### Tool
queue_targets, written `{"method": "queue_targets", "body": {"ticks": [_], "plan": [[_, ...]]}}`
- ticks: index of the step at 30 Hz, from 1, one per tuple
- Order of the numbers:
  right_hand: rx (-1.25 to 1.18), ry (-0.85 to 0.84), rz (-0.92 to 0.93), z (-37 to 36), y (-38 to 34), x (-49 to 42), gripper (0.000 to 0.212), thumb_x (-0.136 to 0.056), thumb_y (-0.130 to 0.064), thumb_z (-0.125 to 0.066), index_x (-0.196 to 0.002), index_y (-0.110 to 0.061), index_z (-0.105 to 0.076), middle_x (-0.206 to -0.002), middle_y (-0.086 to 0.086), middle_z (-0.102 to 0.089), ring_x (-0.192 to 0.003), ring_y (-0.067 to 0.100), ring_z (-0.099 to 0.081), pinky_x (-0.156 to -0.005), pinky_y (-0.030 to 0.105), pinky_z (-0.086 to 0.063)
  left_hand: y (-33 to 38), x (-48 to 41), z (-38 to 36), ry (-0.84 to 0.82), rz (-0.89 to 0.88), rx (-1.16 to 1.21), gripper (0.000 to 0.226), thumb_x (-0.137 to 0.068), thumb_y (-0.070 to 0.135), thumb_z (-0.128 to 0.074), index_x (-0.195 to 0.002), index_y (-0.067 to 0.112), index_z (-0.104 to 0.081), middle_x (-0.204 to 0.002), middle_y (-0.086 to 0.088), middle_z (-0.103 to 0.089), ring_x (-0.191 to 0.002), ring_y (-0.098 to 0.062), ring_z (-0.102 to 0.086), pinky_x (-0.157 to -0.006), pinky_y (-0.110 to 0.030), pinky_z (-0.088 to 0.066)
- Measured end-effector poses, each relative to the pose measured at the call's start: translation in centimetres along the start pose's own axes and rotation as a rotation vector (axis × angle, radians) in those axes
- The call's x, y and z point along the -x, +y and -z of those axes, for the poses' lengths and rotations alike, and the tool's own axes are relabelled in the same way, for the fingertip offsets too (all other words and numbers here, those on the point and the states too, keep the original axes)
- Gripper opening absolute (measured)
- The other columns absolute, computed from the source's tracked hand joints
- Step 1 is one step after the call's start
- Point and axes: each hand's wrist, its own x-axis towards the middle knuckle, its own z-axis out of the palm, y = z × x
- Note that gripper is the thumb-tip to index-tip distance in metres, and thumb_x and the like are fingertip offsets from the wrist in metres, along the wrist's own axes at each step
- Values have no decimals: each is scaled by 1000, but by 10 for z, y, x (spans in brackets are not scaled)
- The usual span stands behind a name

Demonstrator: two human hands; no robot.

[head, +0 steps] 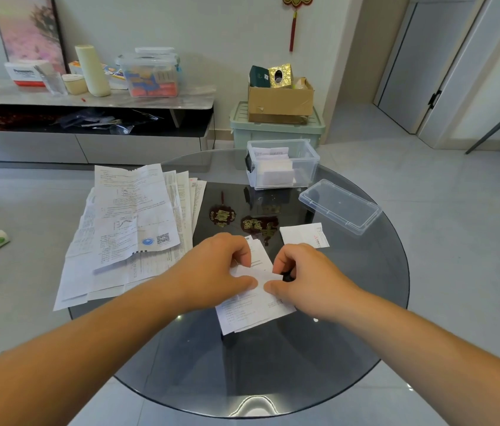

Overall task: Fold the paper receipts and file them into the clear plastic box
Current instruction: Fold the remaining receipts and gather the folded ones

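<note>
The round glass table (273, 364) carries everything. Along its left edge lies a fanned pile of large papers (132, 216), partly hanging over the rim. At the far edge stands the clear plastic box (307, 175), open, with folded white slips already inside. Its lid (339, 206) lies just beside it toward the right edge. A small folded slip (304, 235) sits near the middle, apart from the hands.

The receipt (254, 305) in hand lies toward the near side of the table's middle, its lower part flat on the glass. The left grip (214, 265) and the right grip (307, 278) are both closed on it, thumbs and curled fingers pinching its upper part from either side, so the paper runs between and beneath them. This looks like a fold in the making.

The likely trouble is a crooked crease: the glass is slick and the free lower end could slide while the fold is pressed. More than one sheet edge shows there, so layers may shift apart. A forearm brushing the overhanging pile could send it to the floor.
</note>
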Motion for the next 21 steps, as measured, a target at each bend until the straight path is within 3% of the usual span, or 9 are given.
{"method": "queue_targets", "body": {"ticks": [4, 7, 11, 15, 21], "plan": [[-58, 33, 45, 4, 2, 2, 20, -87, -27, -75, -78, -28, -57, -83, -10, -58, -71, 6, -54, -60, 19, -41, 4, -2, 1, 20, -12, 24, 21, -84, 36, -77, -83, 29, -57, -89, 13, -62, -83, -8, -59, -73, -23, -53], [-121, 74, 57, 10, 5, 2, 19, -87, -24, -75, -80, -28, -58, -79, -8, -61, -69, 7, -56, -59, 17, -44, 9, -6, 5, 55, -32, 69, 22, -84, 34, -78, -81, 29, -57, -83, 10, -62, -76, -8, -58, -63, -14, -47], [-272, 137, 95, 27, 13, 1, 24, -85, -15, -76, -92, -30, -59, -82, -1, -66, -64, 5, -55, -58, 13, -45, 24, -17, 6, 79, -28, 197, 26, -82, 29, -81, -94, 33, -59, -83, 12, -65, -74, -7, -63, -66, -16, -51], [-253, 216, 87, 48, 28, -16, 13, -85, -15, -77, -82, -25, -71, -73, -4, -66, -58, 2, -52, -57, 14, -43, 41, -41, 1, 102, -26, 248, 14, -84, 28, -78, -92, 35, -68, -86, 14, -67, -79, -7, -64, -72, -16, -51], [-210, 280, 10, 59, 55, -47, 8, -89, -16, -74, -86, -24, -74, -81, 4, -70, -68, 10, -56, -60, 19, -43, 45, -77, -18, 146, 21, 173, 14, -89, 25, -74, -100, 29, -65, -85, 10, -68, -81, -8, -65, -82, -28, -56]]}}
